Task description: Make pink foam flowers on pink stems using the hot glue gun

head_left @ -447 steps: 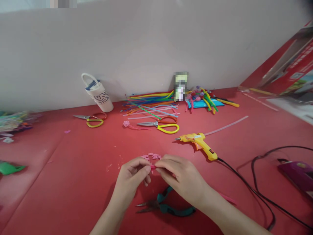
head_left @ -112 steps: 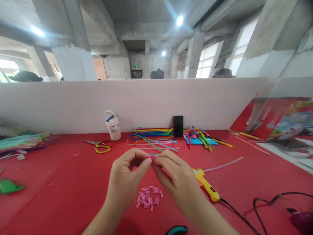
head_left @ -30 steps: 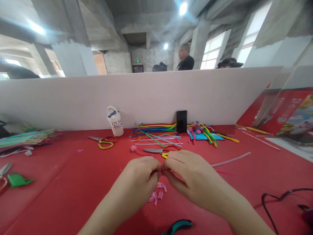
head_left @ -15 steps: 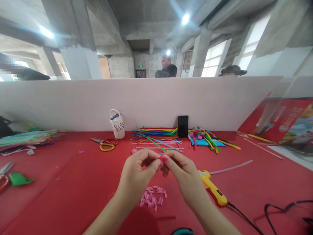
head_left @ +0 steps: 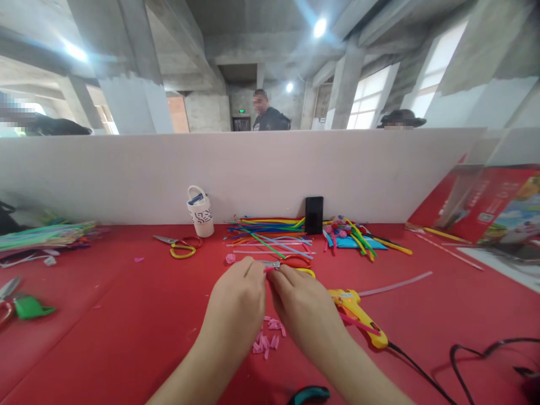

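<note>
Both hands: left hand (head_left: 240, 295), right hand (head_left: 297, 301); your grip appears pinched at each, around one small pink piece (head_left: 269, 270), mostly hidden, raised above the red tabletop (head_left: 126, 315). Below: short pink cuttings (head_left: 265, 342), heaped. Beyond: one pink rosette (head_left: 230, 259), seemingly finished. Right: yellow glue gun (head_left: 363, 315), pink strip (head_left: 358, 323) crossing before it; whether it joins your piece, you cannot tell. Progress, judged: heaped cuttings cut but loose, their assembly outstanding; your held piece likely unfinished.
</note>
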`<state>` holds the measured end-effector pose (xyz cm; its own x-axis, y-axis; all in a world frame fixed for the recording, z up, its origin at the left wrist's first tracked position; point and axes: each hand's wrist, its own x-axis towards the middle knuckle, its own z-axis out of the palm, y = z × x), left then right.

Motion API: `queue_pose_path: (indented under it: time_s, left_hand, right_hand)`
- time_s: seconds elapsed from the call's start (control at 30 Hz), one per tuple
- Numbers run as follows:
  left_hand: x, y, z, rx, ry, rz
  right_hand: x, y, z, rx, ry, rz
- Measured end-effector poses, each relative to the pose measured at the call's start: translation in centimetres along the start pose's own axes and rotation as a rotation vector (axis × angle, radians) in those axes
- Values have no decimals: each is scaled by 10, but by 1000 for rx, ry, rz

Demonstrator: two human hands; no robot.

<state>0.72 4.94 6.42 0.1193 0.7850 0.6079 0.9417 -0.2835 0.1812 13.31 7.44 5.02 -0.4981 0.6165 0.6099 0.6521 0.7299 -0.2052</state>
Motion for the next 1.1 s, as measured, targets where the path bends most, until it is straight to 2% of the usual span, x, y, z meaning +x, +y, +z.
queue_pose_path:
  time_s: [0.07,0.13,0.2,0.27,0.37,0.43,0.5,0.53,0.6,0.67,0.77,0.83,0.93,1.1]
  left_hand:
    - [-2,3,1,72,-85,31]
    - [-1,3,0,41,-193,32]
    - [1,-2,-3,-106,-287,-7]
    - [4,-11,-9,-351,-366,-75]
    - [7,-22,-19,-803,-534,-201]
    - [8,-24,-23,-1074,-640,-286]
    - [8,-21,-23,-1276,-668,-355]
    - [9,-18,-22,-1347,-636,-384]
    - [9,-11,-19,-1430,-468,-435]
    - [9,-6,-16,-1405,-266,-458]
    - [9,-3,-12,-1125,-18,-411]
    - [8,-2,-11,-864,95,-327]
    - [6,-2,-12,-542,150,-211]
    - [2,1,-15,-258,99,-50]
  right_hand:
    - [0,-1,-2,-56,-40,-70]
    - [0,-1,-7,-86,-79,-151]
    - [2,3,-15,-95,-120,-222]
    - [4,9,-25,-13,-165,-222]
    - [7,17,-37,373,-195,-118]
    - [9,21,-39,680,-157,-9]
    - [10,21,-38,921,-123,122]
    - [10,20,-36,1005,-107,187]
    - [11,16,-32,1069,-66,269]
    - [10,11,-26,969,16,287]
    - [9,4,-18,664,128,212]
    - [8,1,-14,497,165,148]
    - [5,0,-11,359,179,89]
    - [0,-2,-8,110,166,18]
